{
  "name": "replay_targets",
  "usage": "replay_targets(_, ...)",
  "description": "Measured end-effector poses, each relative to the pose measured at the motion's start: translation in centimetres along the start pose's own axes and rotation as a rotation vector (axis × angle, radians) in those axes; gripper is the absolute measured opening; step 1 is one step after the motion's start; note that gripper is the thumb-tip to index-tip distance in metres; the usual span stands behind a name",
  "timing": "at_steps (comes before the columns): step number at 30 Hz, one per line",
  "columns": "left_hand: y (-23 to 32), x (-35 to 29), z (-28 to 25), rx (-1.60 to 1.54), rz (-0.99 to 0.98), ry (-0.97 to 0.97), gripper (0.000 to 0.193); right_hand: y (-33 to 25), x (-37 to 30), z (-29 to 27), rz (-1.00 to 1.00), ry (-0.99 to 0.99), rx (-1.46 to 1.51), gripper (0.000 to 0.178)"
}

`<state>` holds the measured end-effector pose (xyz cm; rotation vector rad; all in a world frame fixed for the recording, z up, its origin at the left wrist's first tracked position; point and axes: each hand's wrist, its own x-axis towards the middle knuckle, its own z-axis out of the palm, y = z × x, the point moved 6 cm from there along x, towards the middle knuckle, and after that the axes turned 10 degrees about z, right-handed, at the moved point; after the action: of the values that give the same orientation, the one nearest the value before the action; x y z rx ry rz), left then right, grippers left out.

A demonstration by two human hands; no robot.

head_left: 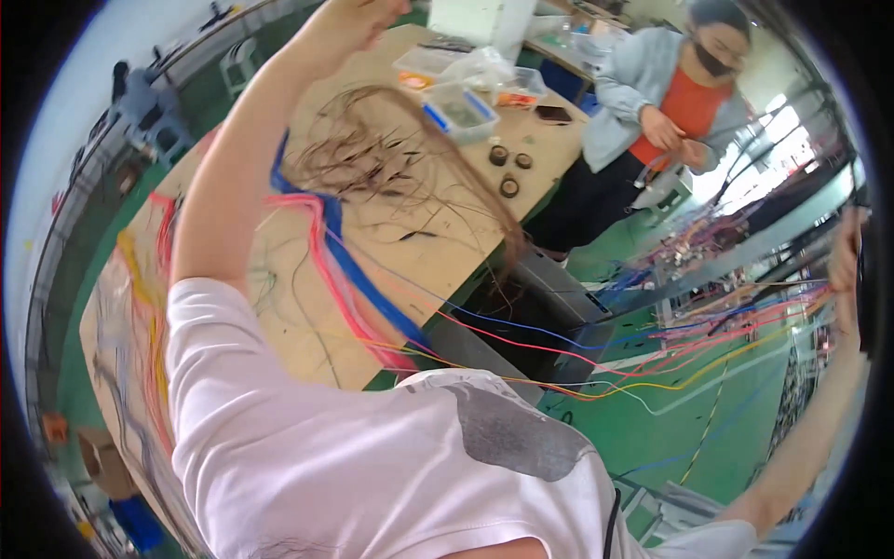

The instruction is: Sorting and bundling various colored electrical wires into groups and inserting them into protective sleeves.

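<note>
My left arm reaches up across the left of the view. My left hand [358, 23] is cut off by the upper edge; its visible fingers look curled, and what they hold, if anything, is out of sight. Out at the far right, my right hand [846, 265] is closed around a bunch of thin coloured wires [670, 359]. Red, blue, yellow and white strands fan from it leftward, sagging toward the table. Behind them stands a metal frame [754, 270] with tangled wiring.
A wooden table [447, 270] bears a brown wire tangle [363, 158], a blue wire bundle [358, 270], a pink-red bundle [331, 270], clear plastic boxes [461, 112], tape rolls [508, 186] and a phone [553, 114]. A masked co-worker [652, 102] stands beyond the table.
</note>
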<state>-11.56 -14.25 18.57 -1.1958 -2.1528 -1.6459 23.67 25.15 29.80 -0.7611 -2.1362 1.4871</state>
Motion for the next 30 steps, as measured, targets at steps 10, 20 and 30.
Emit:
replay_targets(10,0.6,-18.7,-24.3,0.753,-0.233,0.222,0.038,2.6,7.1,19.5,0.029,-0.433,0.017,0.025)
replay_targets(20,0.0,-34.4,-34.5,0.767,-0.574,0.494,0.038,8.8,5.7,26.6,0.15,-1.008,-0.362,0.033)
replay_targets(30,-11.3,-32.7,-29.0,0.83,-0.35,0.418,0.036,4.8,3.8,11.6,0.033,-0.43,-0.64,0.026)
